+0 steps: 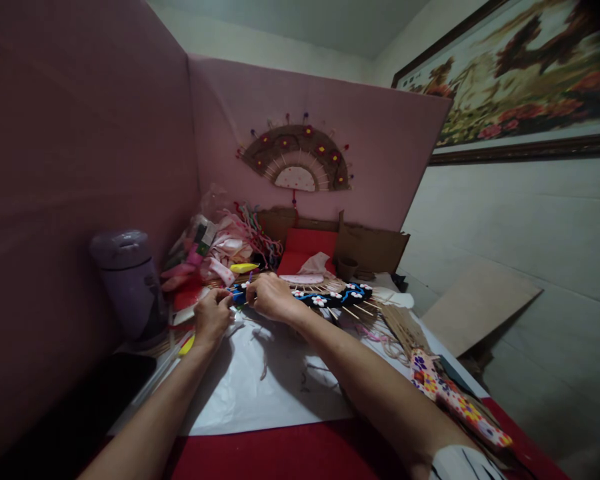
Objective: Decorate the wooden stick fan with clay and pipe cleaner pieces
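A half-made hand fan (337, 298) lies on a white sheet (260, 393), with a dark band dotted by white flowers and thin wooden ribs spreading out. My left hand (211, 315) pinches the blue left end of that band. Right beside it, my right hand (271, 296) grips the same end from above, fingers curled. The spot between the two hands is too small and dark to make out. A finished brown fan (297, 159) with red and yellow flowers hangs on the pink partition behind.
A lilac lidded jar (127, 283) stands at the left. Ribbons, pink cloth and a yellow piece (243, 267) are piled behind the hands. A red box and cardboard (375, 247) sit at the back. A flowered strip (455, 400) lies at the right on red cloth.
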Tool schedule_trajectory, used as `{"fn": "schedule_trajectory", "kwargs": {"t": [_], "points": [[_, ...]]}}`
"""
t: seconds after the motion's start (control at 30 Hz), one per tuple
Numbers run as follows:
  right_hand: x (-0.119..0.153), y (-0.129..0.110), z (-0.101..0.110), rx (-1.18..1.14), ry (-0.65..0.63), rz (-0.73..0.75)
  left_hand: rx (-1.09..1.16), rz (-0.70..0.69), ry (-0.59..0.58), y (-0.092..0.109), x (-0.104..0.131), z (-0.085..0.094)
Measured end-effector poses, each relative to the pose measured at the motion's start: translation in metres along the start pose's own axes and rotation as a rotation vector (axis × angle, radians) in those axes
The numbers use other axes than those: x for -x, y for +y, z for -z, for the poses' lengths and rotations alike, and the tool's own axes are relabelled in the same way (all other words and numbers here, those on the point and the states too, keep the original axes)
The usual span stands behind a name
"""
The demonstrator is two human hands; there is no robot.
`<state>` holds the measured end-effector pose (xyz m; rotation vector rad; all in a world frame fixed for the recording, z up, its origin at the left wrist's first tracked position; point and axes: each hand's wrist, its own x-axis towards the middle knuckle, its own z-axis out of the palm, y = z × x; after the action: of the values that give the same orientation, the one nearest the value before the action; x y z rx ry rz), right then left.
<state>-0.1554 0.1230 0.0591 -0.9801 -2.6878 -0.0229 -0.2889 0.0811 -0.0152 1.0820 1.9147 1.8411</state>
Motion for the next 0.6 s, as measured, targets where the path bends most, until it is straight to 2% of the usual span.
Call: {"fn": "schedule_trajectory", "kwargs": {"t": [0.33,0.6], "points": [[0.0014,-0.0011,0.0005,-0.003,0.008,0.005,-0.043,-0.015,0.000,0.0025,0.0016,0.0006],[0.0027,0.0013,0.0020,-0.025,0.022,0.013,-0.073,-0.098,0.039,0.0051,0.0044,0.0059]]}}
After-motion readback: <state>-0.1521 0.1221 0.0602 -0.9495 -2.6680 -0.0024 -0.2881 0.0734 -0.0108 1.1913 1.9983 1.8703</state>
